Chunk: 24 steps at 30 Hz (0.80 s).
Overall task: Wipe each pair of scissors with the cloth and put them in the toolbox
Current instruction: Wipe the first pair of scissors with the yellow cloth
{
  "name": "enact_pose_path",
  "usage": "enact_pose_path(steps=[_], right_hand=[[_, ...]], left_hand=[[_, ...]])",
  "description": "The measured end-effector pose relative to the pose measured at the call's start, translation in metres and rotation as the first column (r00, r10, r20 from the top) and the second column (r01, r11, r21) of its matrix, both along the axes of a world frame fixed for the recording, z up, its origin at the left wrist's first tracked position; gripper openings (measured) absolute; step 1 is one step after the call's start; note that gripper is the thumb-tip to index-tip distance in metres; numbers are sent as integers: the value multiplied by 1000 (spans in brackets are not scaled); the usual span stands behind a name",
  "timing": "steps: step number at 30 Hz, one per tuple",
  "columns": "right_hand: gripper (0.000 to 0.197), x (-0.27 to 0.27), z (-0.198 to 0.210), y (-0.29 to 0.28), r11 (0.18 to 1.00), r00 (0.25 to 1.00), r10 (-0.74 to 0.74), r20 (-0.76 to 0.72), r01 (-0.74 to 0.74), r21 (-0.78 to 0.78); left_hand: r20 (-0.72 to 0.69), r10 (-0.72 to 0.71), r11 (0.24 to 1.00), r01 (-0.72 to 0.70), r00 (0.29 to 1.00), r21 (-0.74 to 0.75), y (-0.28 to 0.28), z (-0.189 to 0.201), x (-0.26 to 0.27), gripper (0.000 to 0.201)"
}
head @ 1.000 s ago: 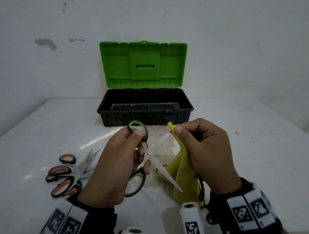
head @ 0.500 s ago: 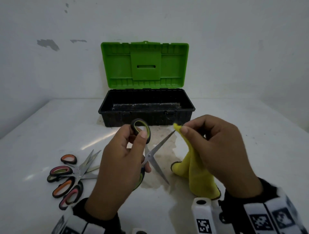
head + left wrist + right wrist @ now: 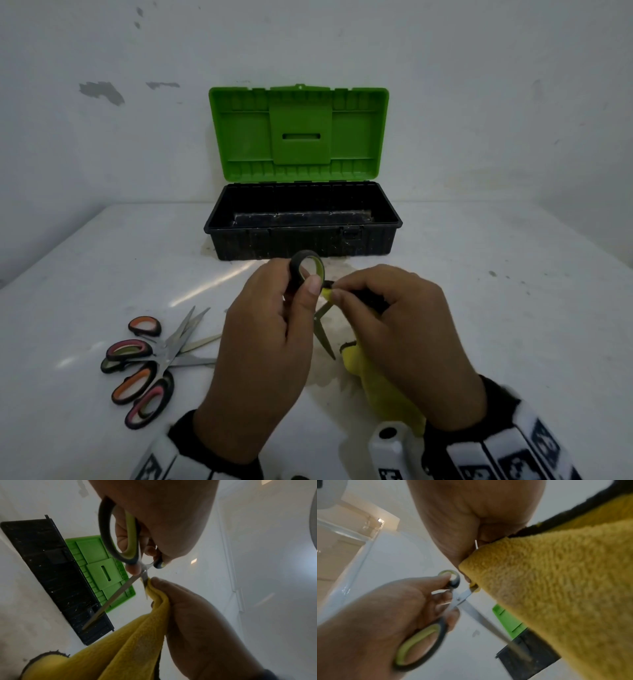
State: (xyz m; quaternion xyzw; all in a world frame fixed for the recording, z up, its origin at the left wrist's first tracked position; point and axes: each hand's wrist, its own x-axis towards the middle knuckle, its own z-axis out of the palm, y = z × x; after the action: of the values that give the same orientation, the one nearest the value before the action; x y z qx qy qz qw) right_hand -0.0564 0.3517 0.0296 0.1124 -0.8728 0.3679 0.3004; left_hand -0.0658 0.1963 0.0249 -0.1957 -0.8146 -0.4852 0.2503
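My left hand (image 3: 274,329) grips the green-handled scissors (image 3: 306,270) by the handles, blades spread open and pointing down (image 3: 109,601). My right hand (image 3: 394,329) pinches the yellow cloth (image 3: 383,387) around one blade close to the pivot (image 3: 154,595) (image 3: 547,588). The cloth hangs down to the table below that hand. The toolbox (image 3: 301,240) stands open behind the hands, black base with green lid (image 3: 298,133) raised; what shows of its inside holds no scissors.
Several other scissors (image 3: 150,363) with orange and pink handles lie in a heap on the white table (image 3: 513,308) left of my left hand. A white wall rises just behind the toolbox.
My right hand has slid the cloth up along the blade from near its tip to close by the pivot. The left hand turned the scissors more upright.
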Motion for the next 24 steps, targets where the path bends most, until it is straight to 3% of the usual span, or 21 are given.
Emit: enact_pose_path(steps=[4,10,14,24], right_hand=[[7,9,-1,-14,996,996,85,13,-86,28],[7,0,-1,-1,996,997,-67,-33,65,-64],[6,10,-2,-17,999,998,51,-26,-51,9],[2,-9,-7,17,996,997,-76,26,77,-53]], left_hand=[[-35,12,1000,-12,999,11,1,-2,0,27],[-32,25,1000,-24,999,17,1,0,2,25],[-26,18,999,-17,1000,38,-1,1,0,26],[225,-64,989,31,972,148,-6,-1,4,22]])
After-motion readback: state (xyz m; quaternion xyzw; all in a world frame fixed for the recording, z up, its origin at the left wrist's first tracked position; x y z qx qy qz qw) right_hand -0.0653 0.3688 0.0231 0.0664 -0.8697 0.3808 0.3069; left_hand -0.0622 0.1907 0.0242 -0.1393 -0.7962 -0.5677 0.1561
